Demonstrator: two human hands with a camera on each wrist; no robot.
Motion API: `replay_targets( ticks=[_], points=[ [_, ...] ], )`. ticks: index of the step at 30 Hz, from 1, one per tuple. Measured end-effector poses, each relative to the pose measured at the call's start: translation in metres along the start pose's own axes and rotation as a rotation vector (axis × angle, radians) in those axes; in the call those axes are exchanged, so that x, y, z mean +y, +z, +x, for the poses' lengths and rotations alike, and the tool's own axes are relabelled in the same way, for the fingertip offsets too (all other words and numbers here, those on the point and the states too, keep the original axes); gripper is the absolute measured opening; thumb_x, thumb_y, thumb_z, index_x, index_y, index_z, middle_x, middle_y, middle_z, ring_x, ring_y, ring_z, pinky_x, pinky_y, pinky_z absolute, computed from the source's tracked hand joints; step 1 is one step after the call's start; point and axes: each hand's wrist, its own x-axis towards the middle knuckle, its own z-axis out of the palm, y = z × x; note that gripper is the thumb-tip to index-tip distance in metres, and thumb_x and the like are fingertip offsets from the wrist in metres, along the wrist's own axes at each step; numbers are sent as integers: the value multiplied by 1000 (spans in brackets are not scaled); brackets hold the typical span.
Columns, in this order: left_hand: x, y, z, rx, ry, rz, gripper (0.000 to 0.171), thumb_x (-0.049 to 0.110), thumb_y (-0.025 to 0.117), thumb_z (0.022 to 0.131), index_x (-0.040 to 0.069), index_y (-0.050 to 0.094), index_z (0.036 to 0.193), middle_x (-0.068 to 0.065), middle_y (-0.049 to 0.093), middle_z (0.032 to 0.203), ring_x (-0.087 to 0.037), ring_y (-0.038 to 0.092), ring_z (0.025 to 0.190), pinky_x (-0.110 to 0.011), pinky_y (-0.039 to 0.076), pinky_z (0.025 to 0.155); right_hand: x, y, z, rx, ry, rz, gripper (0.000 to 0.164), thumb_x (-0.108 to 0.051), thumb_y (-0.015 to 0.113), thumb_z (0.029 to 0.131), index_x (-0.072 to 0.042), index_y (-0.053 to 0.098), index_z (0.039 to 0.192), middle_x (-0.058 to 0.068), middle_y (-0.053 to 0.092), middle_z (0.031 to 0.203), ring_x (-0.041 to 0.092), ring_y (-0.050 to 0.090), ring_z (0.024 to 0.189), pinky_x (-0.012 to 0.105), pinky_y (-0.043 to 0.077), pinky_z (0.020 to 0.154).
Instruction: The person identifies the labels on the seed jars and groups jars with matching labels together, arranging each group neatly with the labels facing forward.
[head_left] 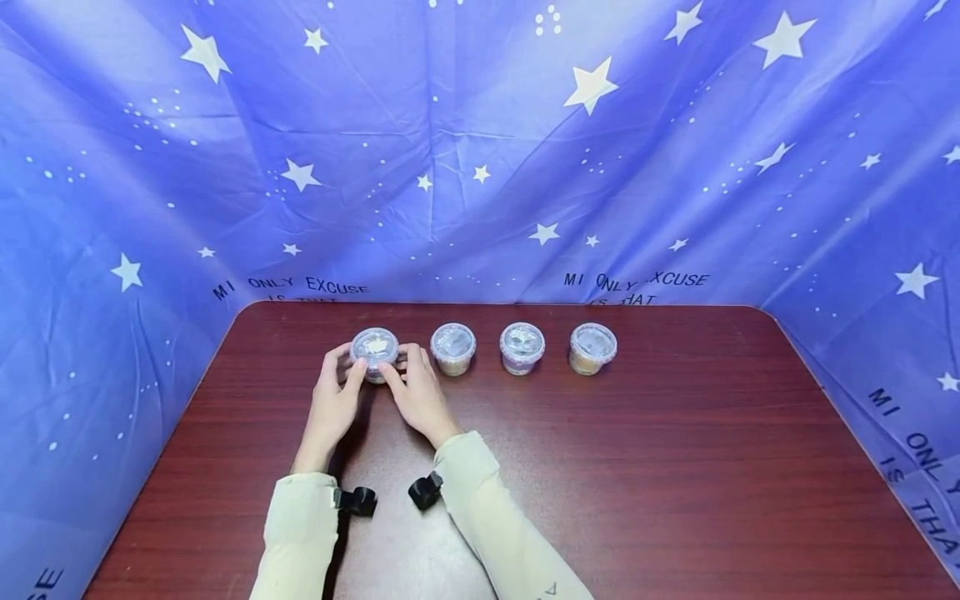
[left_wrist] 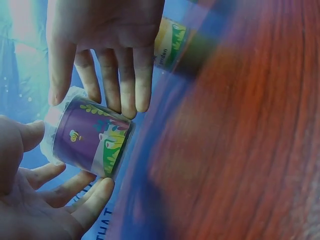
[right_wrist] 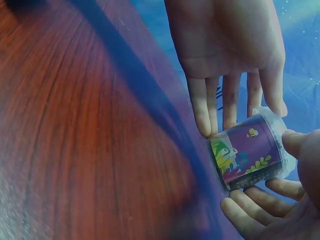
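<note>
A small clear-lidded tub (head_left: 375, 346) stands at the left end of a row of tubs, between both hands. Its purple label (left_wrist: 82, 135) shows a bee and green leaves. My left hand (head_left: 339, 392) holds the tub's left side, thumb at the near edge of the lid. On the opposite side my right hand (head_left: 422, 393) grips it, fingers along the wall and thumb near the lid rim. In the right wrist view the tub (right_wrist: 247, 150) sits between the fingers of both hands. The tub's far side is hidden.
To the right stand three similar lidded tubs: one yellowish (head_left: 453, 350), one purple (head_left: 522, 350), one yellowish (head_left: 593, 350). The dark red wooden table (head_left: 675, 467) has a blue star-patterned curtain (head_left: 480, 125) behind it and at both sides. A black wrist camera (head_left: 425, 492) sits on each sleeve.
</note>
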Motion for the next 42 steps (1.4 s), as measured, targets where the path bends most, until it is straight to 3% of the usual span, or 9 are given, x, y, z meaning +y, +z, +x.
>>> replay_targets(
  ticks=[3,9,11,19,24,30,37,42],
  points=[
    [3,-2,-2,7,-3,-2,45,23,49,105,1,41,143,-25,54,136,-35,54,124,-38,43,103,-3,-2,-2,-1,-1,1,35,-29,56,102,-5,51,126,15,57,118,21,63,102,29,52,92],
    [8,-5,-8,22,-13,0,44,26,51,104,4,42,142,-21,57,134,-29,57,120,-10,42,86,-9,-6,-7,-13,1,22,36,-31,56,102,-6,52,127,15,56,121,24,63,106,29,51,95],
    [11,-6,-11,22,-10,-1,45,26,51,104,4,42,143,-21,57,134,-29,57,120,-7,41,85,-11,-8,-9,-11,3,24,36,-31,56,102,-7,52,127,15,56,121,25,63,108,29,50,96],
    [27,-8,-20,9,-14,0,45,23,51,104,3,42,143,-22,56,133,-30,56,123,-30,44,101,-18,-16,-19,24,-25,33,34,-32,58,101,-8,53,125,12,57,119,23,62,109,32,50,97],
    [27,-5,-21,21,30,2,44,26,54,103,4,44,140,-19,58,129,-25,58,115,-15,44,91,-21,-23,-22,41,-35,66,36,-32,59,100,-8,53,126,11,57,121,23,62,110,39,51,99],
    [34,0,-24,14,49,-7,43,26,56,102,5,45,139,-19,59,125,-26,59,114,-23,46,93,-24,-33,-28,51,-35,71,38,-33,58,101,-7,52,128,12,56,123,26,62,111,39,51,99],
    [41,5,-30,-1,54,6,43,28,57,102,5,47,137,-18,61,122,-27,61,111,-13,45,86,-21,-43,-34,54,-49,121,40,-31,58,101,-3,50,128,15,54,127,28,60,116,41,49,103],
    [44,9,-33,-25,62,3,42,28,56,102,4,48,135,-18,62,120,-27,62,108,-16,48,86,-18,-48,-38,54,-60,134,38,-28,59,101,-2,49,127,15,55,128,26,60,116,34,49,103]
  ],
)
